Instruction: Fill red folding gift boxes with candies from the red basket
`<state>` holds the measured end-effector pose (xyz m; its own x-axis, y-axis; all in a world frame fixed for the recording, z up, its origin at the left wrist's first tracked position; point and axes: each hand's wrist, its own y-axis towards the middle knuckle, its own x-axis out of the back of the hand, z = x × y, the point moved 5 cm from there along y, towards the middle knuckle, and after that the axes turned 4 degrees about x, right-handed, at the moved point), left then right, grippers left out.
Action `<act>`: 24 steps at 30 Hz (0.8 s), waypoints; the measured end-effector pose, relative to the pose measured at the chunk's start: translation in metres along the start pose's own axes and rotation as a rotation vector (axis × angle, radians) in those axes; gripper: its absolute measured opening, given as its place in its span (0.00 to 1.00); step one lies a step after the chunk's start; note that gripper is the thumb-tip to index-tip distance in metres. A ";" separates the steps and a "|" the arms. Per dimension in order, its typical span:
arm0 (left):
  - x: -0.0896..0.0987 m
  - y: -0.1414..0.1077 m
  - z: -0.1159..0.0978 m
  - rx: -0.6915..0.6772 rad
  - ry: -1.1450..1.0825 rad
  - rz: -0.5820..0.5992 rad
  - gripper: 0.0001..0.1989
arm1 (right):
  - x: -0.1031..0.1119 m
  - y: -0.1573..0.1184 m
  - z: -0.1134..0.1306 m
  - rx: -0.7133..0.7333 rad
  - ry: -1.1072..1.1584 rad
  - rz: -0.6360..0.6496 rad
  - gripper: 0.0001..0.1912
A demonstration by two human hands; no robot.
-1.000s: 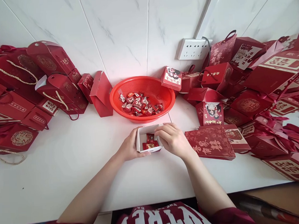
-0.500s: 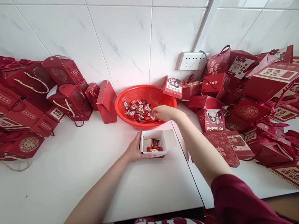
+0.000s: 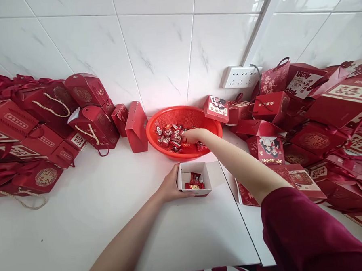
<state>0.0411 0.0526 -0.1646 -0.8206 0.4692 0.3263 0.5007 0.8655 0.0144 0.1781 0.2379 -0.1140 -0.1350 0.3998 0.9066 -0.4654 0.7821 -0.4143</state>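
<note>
My left hand (image 3: pixel 170 186) grips the left side of a small open gift box (image 3: pixel 210 182), white inside and red outside, standing on the table. Its lid flap is folded out to the right. A few red wrapped candies (image 3: pixel 196 186) lie in it. Just behind the box is a red plastic colander (image 3: pixel 212 129) holding a heap of wrapped candies (image 3: pixel 171 138). My right hand (image 3: pixel 194 135) reaches down into the colander, fingers bent among the candies. What its fingertips hold, if anything, is hidden.
Stacks of red gift boxes with rope handles (image 3: pixel 92 126) crowd the left. More red boxes and ribbons (image 3: pixel 314 138) are piled on the right. A power strip (image 3: pixel 241 76) is on the tiled wall (image 3: pixel 158 51). A seam runs through the white table (image 3: pixel 162 237) right of the box.
My right hand has shifted a little deeper among the candies in the colander. The camera view has moved slightly left and up. My left hand keeps hold of the box.
</note>
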 end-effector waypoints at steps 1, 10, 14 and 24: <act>0.000 0.000 0.000 0.004 -0.002 0.003 0.49 | -0.002 0.002 0.003 0.017 -0.014 0.010 0.15; -0.001 -0.001 0.001 -0.007 0.004 -0.012 0.51 | -0.014 0.007 0.023 0.057 -0.083 0.079 0.14; -0.001 -0.003 0.000 -0.016 -0.004 -0.019 0.51 | -0.004 -0.001 0.029 0.055 -0.026 0.011 0.11; 0.000 -0.002 0.005 -0.046 -0.019 -0.048 0.53 | 0.030 -0.114 0.027 0.127 0.439 -0.686 0.12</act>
<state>0.0389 0.0518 -0.1693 -0.8488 0.4314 0.3058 0.4728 0.8781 0.0735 0.2031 0.1480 -0.0371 0.5573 0.0244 0.8299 -0.4194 0.8710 0.2560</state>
